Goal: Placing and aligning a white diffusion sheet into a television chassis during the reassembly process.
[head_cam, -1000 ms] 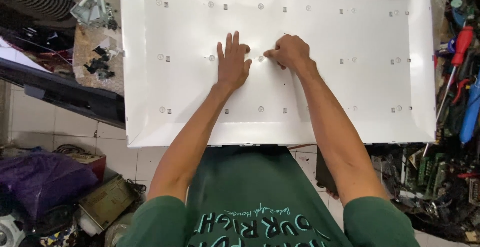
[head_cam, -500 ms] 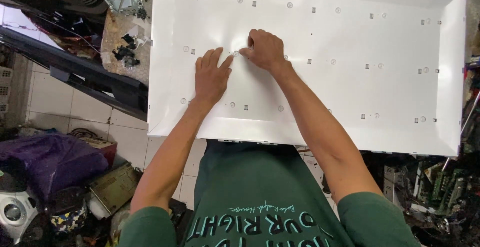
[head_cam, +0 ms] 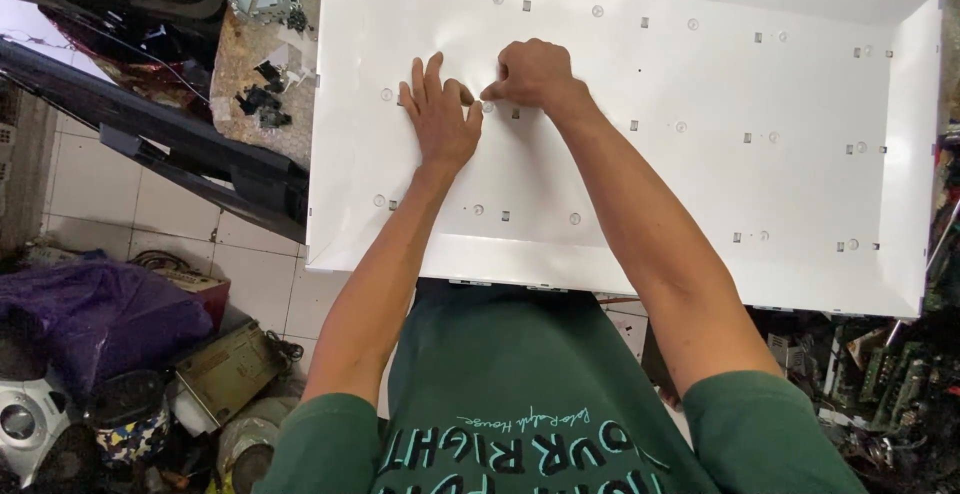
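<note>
A cluttered workshop is seen from above: pale floor tiles (head_cam: 80,169) at the left, heaps of oddments around them, and a desk that is almost wholly covered by a large white reflector sheet (head_cam: 700,184) with raised edges. The sheet is dotted with rows of small round lenses and little rectangular cut-outs.

The left hand (head_cam: 440,119) is laid flat on the sheet, fingers spread and pointing away from the body, its grip released and nothing held. Just beside it, on its right, the right hand (head_cam: 535,74) is curled into a loose fist, thumb and forefinger pinched together at a small round lens (head_cam: 488,107) that sits between the two hands. The lens is touched by the pinching fingertips; whether it is actually lifted from the sheet cannot be told. The two hands are nearly touching at the thumbs.

Further lenses are seen below the hands, near the sheet's near edge, and well to the right of the right grip. To the left of the left hand, beyond the sheet's edge, a dark plastic frame (head_cam: 170,139) is slanted across the floor, and small black parts (head_cam: 262,99) lie on a worn brown surface above it. A purple bag (head_cam: 95,314) lies lower left, and green circuit boards (head_cam: 890,379) are seen lower right.
</note>
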